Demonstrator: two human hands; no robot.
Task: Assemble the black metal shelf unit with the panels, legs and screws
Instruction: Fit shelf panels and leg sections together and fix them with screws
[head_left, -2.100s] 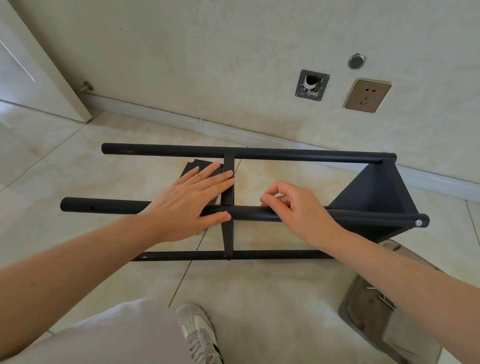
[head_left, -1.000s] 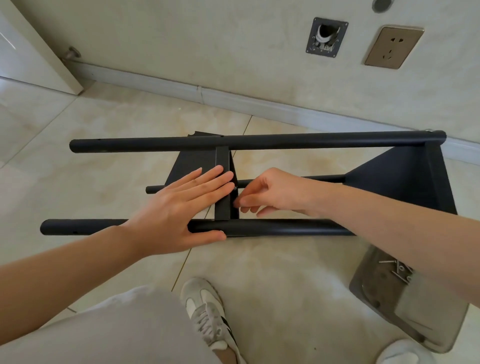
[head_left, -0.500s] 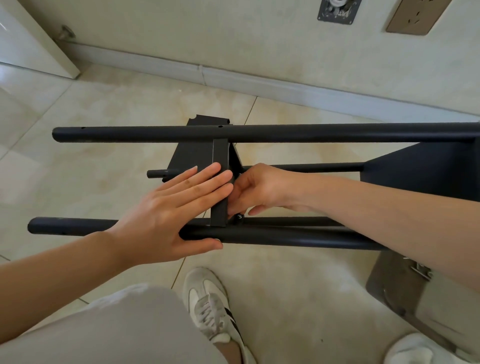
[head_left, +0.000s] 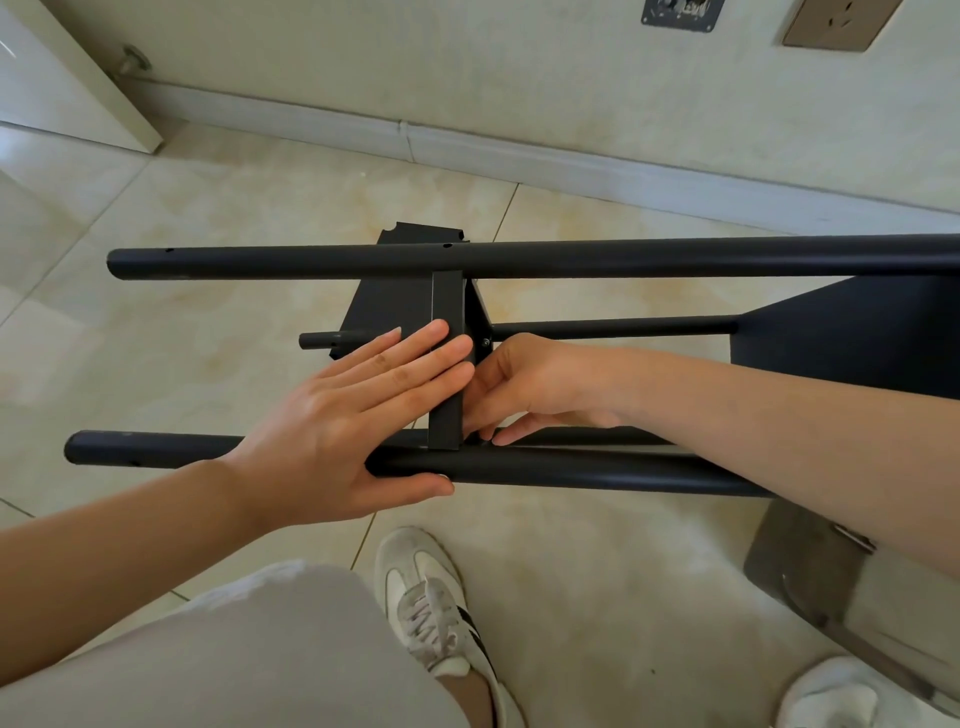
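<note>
shelf frame (head_left: 571, 257) lies on its side on the floor (head_left: 208, 218), closer in view than a second ago. left hand (head_left: 332, 436) flat on the middle panel (head_left: 445, 364), right hand (head_left: 530, 389) now tucked behind it, fingers curled, can't tell what they hold. no readable writing.

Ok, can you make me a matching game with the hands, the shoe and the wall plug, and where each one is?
Things:
1. left hand
2. right hand
3. shoe
4. wall socket

Places:
A. top right, on the wall
B. flat on the middle panel and near leg
C. on the floor below the frame
D. fingers down at the panel's right side

Pairs: 1-B, 2-D, 3-C, 4-A
</note>
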